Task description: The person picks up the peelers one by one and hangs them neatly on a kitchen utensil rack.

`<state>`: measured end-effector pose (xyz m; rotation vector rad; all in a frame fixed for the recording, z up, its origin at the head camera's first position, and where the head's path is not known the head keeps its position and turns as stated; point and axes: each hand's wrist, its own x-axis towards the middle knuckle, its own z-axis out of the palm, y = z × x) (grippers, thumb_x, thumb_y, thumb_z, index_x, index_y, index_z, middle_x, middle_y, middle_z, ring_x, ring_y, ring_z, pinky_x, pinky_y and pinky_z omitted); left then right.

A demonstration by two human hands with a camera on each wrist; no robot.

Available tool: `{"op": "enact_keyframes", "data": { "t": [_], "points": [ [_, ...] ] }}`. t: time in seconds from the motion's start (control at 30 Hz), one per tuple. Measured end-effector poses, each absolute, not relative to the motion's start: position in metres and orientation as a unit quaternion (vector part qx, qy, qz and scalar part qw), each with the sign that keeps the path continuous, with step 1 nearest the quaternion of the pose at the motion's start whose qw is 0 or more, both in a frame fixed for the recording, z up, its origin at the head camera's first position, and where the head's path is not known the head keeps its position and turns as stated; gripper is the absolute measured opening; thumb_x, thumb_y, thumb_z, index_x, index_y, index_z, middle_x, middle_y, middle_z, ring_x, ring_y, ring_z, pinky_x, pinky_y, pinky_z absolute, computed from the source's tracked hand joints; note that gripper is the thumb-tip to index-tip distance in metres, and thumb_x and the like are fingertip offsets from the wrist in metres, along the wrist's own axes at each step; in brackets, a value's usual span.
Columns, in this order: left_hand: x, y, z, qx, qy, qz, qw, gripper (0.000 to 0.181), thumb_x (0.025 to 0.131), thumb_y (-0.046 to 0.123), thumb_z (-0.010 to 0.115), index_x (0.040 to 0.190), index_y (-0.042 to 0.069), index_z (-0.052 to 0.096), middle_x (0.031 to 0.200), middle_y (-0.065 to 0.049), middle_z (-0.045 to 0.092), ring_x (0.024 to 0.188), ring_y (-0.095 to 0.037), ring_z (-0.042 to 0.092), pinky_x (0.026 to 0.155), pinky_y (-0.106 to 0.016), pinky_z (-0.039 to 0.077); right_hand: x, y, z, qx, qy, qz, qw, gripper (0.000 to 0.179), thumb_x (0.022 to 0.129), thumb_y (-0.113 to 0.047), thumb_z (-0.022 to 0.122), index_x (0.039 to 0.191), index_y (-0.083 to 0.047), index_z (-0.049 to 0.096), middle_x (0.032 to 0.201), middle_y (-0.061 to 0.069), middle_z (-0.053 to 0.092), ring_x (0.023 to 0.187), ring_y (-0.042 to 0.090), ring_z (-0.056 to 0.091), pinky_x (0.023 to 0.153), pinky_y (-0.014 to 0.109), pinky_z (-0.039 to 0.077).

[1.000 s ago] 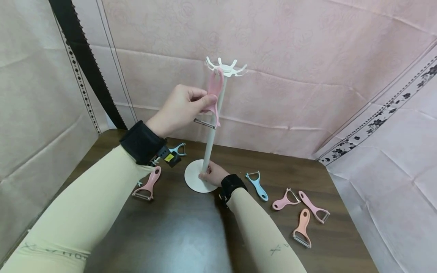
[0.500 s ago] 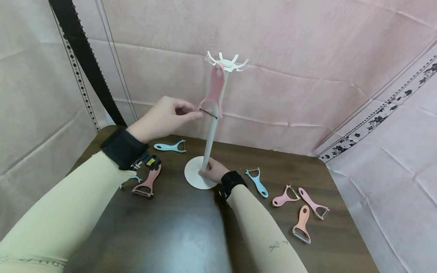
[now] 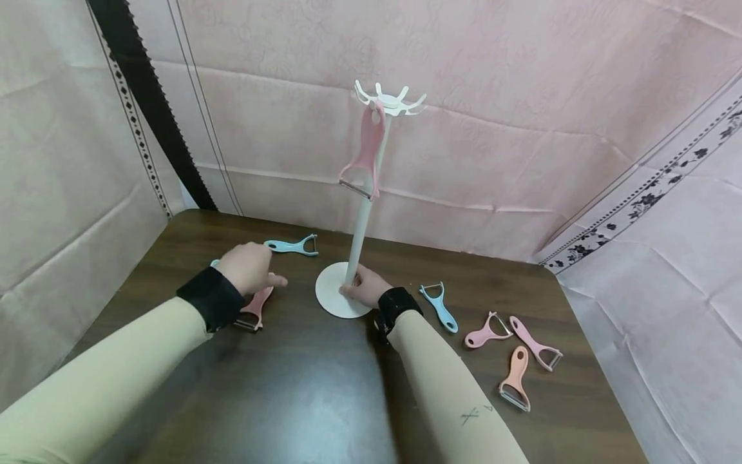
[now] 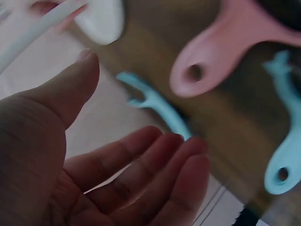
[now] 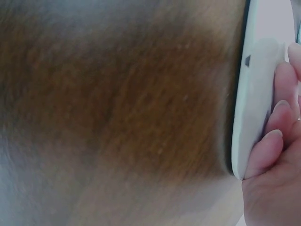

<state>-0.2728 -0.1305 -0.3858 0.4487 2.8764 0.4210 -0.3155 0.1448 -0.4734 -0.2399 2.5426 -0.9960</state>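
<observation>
A white stand point(image 3: 361, 232) with a ring of hooks and a round base rises from the table. From one of its hooks hangs a pink peeler point(image 3: 371, 138), blade end down. My right hand point(image 3: 369, 288) grips the foot of the pole, fingers low against the base point(image 5: 258, 94). My left hand point(image 3: 246, 267) holds nothing; it hovers over a pink peeler point(image 3: 259, 300) on the table, thumb apart from the fingers point(image 4: 183, 188). A blue peeler point(image 3: 290, 247) lies just beyond it. Another blue peeler point(image 4: 282, 165) shows in the left wrist view, mostly hidden in the head view.
Right of the stand lie a blue peeler point(image 3: 442, 312), two pink peelers, one nearer point(image 3: 480, 337) and one farther right point(image 3: 527, 336), and an orange peeler point(image 3: 518, 366). Pale cloth point(image 3: 464, 161) hangs behind the brown table point(image 3: 290, 386).
My left hand has let go of the pink peeler, which now hangs on the hook, and has moved down and left over the peelers on the table. The right hand keeps its place.
</observation>
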Motion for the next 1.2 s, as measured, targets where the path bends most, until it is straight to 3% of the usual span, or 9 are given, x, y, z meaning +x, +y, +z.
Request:
{"op": "enact_keyframes", "data": {
  "t": [0.27, 0.43, 0.63, 0.8, 1.03, 1.2],
  "points": [
    [-0.271, -0.128, -0.412, 0.141, 0.977, 0.101, 0.121, 0.034, 0.082, 0.036, 0.077, 0.084, 0.003, 0.068, 0.071, -0.006, 0.06, 0.064, -0.023, 0.055, 0.065, -0.04, 0.048, -0.317, 0.144, -0.474, -0.081, 0.912, -0.352, 0.196, 0.046, 0.091, -0.029, 0.069, 0.128, -0.012, 0.05, 0.104, 0.008, 0.058, 0.099, 0.025, 0.055, 0.09, 0.044, 0.043],
    [-0.265, -0.127, -0.419, 0.15, 0.977, 0.08, 0.128, 0.029, 0.082, 0.031, 0.078, 0.075, 0.005, 0.067, 0.065, -0.004, 0.058, 0.059, -0.022, 0.055, 0.06, -0.037, 0.047, -0.313, 0.142, -0.471, -0.079, 0.911, -0.352, 0.198, 0.05, 0.091, -0.029, 0.068, 0.132, -0.009, 0.048, 0.105, 0.008, 0.058, 0.1, 0.023, 0.055, 0.09, 0.042, 0.044],
    [-0.262, -0.123, -0.428, 0.156, 0.976, 0.07, 0.137, 0.026, 0.082, 0.022, 0.079, 0.086, -0.002, 0.069, 0.061, -0.005, 0.056, 0.052, -0.018, 0.055, 0.051, -0.032, 0.047, -0.308, 0.14, -0.467, -0.078, 0.912, -0.351, 0.198, 0.049, 0.092, -0.029, 0.067, 0.131, -0.007, 0.048, 0.101, 0.007, 0.058, 0.097, 0.022, 0.055, 0.087, 0.039, 0.045],
    [-0.259, -0.121, -0.433, 0.158, 0.977, 0.071, 0.127, 0.012, 0.084, 0.009, 0.074, 0.083, -0.001, 0.07, 0.06, -0.005, 0.056, 0.05, -0.019, 0.054, 0.048, -0.03, 0.046, -0.305, 0.139, -0.468, -0.075, 0.911, -0.353, 0.198, 0.048, 0.092, -0.029, 0.068, 0.131, -0.008, 0.048, 0.101, 0.008, 0.057, 0.097, 0.023, 0.054, 0.087, 0.039, 0.044],
    [-0.252, -0.115, -0.432, 0.157, 0.977, 0.063, 0.127, 0.005, 0.085, 0.0, 0.069, 0.08, 0.0, 0.069, 0.065, -0.008, 0.06, 0.054, -0.021, 0.057, 0.052, -0.037, 0.05, -0.305, 0.141, -0.467, -0.077, 0.912, -0.352, 0.199, 0.05, 0.092, -0.031, 0.067, 0.132, -0.008, 0.047, 0.1, 0.008, 0.056, 0.096, 0.024, 0.054, 0.086, 0.039, 0.043],
    [-0.247, -0.105, -0.436, 0.165, 0.981, 0.035, 0.093, 0.009, 0.087, -0.005, 0.063, 0.084, -0.001, 0.07, 0.073, -0.014, 0.066, 0.061, -0.025, 0.061, 0.054, -0.046, 0.052, -0.314, 0.143, -0.471, -0.077, 0.914, -0.343, 0.201, 0.049, 0.092, -0.032, 0.067, 0.131, -0.009, 0.048, 0.1, 0.008, 0.056, 0.096, 0.024, 0.054, 0.085, 0.04, 0.043]
  ]
}}
